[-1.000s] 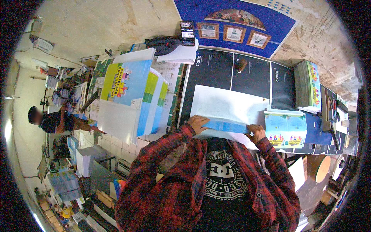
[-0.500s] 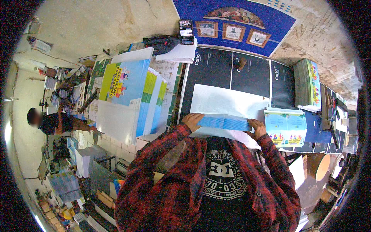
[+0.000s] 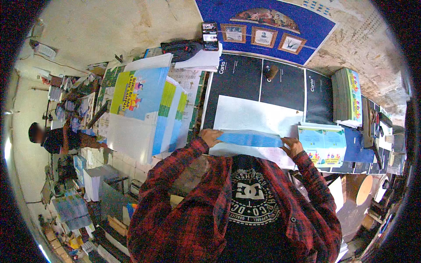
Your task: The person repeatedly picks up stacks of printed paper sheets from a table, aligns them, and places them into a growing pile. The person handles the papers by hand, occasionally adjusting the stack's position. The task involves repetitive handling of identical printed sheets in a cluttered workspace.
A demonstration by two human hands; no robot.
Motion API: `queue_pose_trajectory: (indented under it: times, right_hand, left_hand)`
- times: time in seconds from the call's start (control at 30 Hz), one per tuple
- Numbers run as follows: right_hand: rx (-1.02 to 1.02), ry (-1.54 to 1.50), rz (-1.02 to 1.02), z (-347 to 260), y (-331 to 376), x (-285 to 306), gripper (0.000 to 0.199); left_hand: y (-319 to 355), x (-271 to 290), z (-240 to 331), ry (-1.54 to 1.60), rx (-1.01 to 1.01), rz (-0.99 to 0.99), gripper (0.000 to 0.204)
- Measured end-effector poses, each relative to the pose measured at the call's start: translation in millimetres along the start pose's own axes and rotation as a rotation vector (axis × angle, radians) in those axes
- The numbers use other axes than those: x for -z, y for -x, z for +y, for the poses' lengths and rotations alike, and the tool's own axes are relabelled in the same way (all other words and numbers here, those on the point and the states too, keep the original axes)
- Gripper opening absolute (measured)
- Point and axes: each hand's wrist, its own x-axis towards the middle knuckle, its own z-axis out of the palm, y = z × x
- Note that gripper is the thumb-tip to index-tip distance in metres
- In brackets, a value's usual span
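Between my two hands is a stack of blue-edged paper sheets [image 3: 251,139], standing on a large white sheet [image 3: 256,116] close in front of my chest. My left hand [image 3: 211,137] grips the stack's left end, fingers curled over it. At the other end my right hand [image 3: 291,147] pinches the stack, thumb and fingers bent round its corner. Just right of that hand lies a pile of printed blue-and-white covers [image 3: 322,145].
A tall stack of printed booklets [image 3: 346,96] stands at the table's far right. To the left are large printed sheets [image 3: 136,94] in a pile. A brown knob-like object [image 3: 271,71] sits on the black tabletop [image 3: 239,76]. Another person [image 3: 66,138] works at far left.
My left hand has shifted slightly left with its end of the stack. The stack's lined edge now looks smoother and more bowed. My right hand has barely moved.
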Motion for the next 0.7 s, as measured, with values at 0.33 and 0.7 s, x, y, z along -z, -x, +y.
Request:
queue_pose_trajectory:
  times: [0.33, 0.7]
  right_hand:
    - [-0.325, -0.764, 0.444, -54, 10, -69, 0.097]
    - [-0.381, -0.783, 0.378, -44, -4, -47, 0.089]
  left_hand:
    - [11, -64, 30, 0.816, 0.176, 0.522, 0.082]
    - [5, -28, 70, 0.78, 0.282, 0.559, 0.095]
